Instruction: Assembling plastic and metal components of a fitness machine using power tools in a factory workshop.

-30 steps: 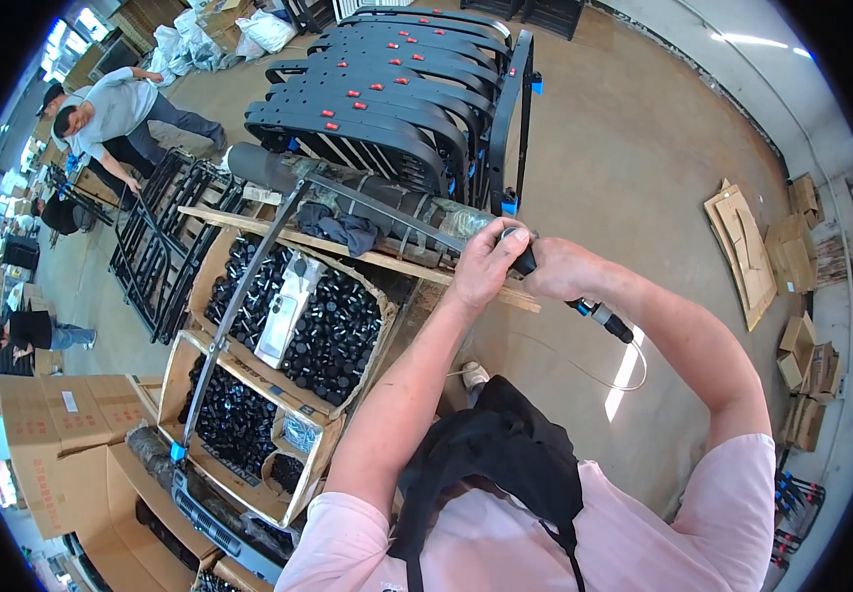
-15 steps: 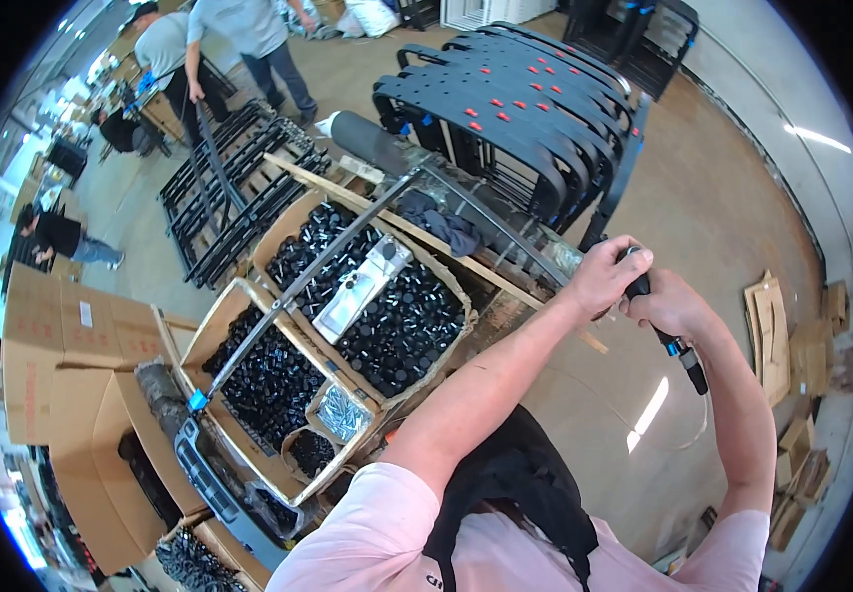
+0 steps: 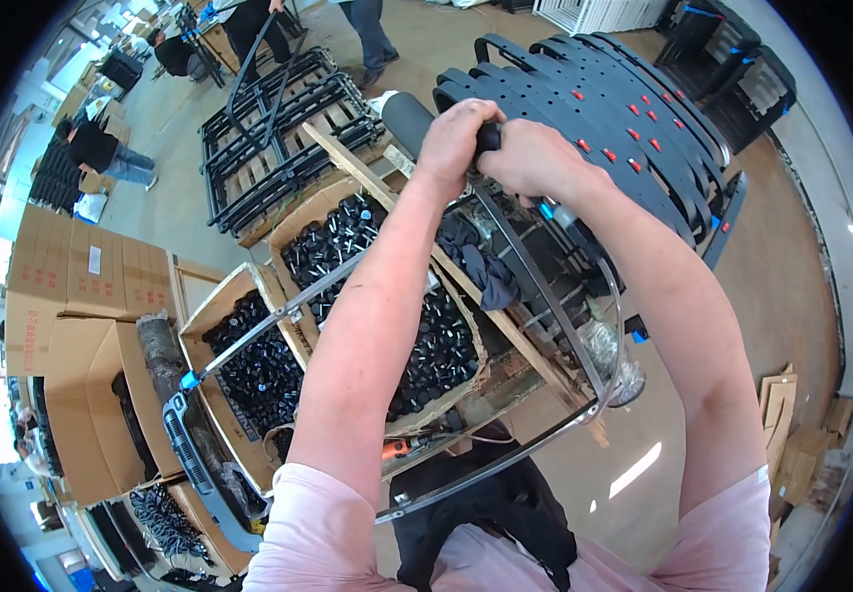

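Both my hands are together over the far corner of a grey metal tube frame (image 3: 530, 261). My right hand (image 3: 533, 160) is closed round a black hand-held power driver (image 3: 548, 209), mostly hidden, with a blue ring showing below the fingers. Close beside it, my left hand (image 3: 458, 143) is closed at the frame corner, and a black rounded part (image 3: 488, 138) shows between the hands. What the left fingers grip is hidden. The frame lies across boxes of black round-headed bolts (image 3: 436, 345) and small black parts (image 3: 249, 345).
Black slotted panels with red clips (image 3: 594, 109) stand stacked at the far right. A dark cloth (image 3: 481, 266) and a wooden strip (image 3: 545, 370) lie beside the bolt box. Cardboard cartons (image 3: 91, 266) stand at left. Other people are farther back, near black metal frames (image 3: 273, 138).
Both hands and the driver have moved left and away from me, from the right side to the frame's far corner. The view has shifted, and more of the frame's near side now shows.
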The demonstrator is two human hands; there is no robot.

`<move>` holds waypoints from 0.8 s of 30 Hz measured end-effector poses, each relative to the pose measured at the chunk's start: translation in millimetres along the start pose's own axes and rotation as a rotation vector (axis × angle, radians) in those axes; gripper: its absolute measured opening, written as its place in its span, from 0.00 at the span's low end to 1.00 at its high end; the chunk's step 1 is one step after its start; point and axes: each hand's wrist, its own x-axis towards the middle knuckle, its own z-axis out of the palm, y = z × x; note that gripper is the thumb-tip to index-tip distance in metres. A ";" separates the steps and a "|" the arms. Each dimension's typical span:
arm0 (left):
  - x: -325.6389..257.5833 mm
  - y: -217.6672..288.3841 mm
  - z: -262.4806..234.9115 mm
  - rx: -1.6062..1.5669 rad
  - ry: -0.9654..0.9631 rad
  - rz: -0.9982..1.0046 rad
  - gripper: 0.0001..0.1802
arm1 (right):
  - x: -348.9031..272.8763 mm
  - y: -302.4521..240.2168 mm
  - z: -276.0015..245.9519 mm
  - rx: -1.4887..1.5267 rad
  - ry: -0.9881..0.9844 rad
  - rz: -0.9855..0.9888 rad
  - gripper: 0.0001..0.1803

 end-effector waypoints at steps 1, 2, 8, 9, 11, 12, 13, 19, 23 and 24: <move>5.3 -4.0 -1.8 -0.001 0.008 -0.005 0.12 | 14.3 0.1 1.2 -0.023 -0.008 0.010 0.18; 9.6 -7.6 -3.1 -0.039 0.032 -0.053 0.12 | 24.6 2.0 2.7 -0.046 -0.015 0.020 0.18; 20.7 -16.2 -11.4 -0.016 0.083 -0.046 0.12 | 52.3 13.2 6.7 0.010 -0.030 -0.049 0.18; 21.7 -16.5 -11.9 -0.016 0.087 -0.046 0.12 | 53.7 12.1 5.7 0.010 -0.033 -0.052 0.18; 20.1 -17.2 -11.6 -0.028 0.090 -0.039 0.12 | 53.9 9.9 4.2 -0.055 -0.107 0.004 0.18; 18.6 -16.9 -11.7 -0.026 0.092 -0.039 0.12 | 53.2 9.2 4.1 -0.054 -0.108 0.002 0.18; 16.8 -16.6 -11.5 -0.026 0.096 -0.041 0.12 | 52.1 8.6 4.2 -0.055 -0.117 -0.001 0.18; 12.4 -14.9 -10.6 -0.013 0.112 -0.023 0.12 | 51.7 6.8 4.7 -0.050 -0.118 -0.030 0.17; 11.6 -16.6 -10.3 -0.040 0.116 -0.027 0.12 | 48.8 3.4 3.6 -0.079 -0.144 0.014 0.18; 11.0 -17.4 -12.4 -0.039 0.119 -0.026 0.12 | 47.9 1.3 3.7 -0.080 -0.145 0.012 0.18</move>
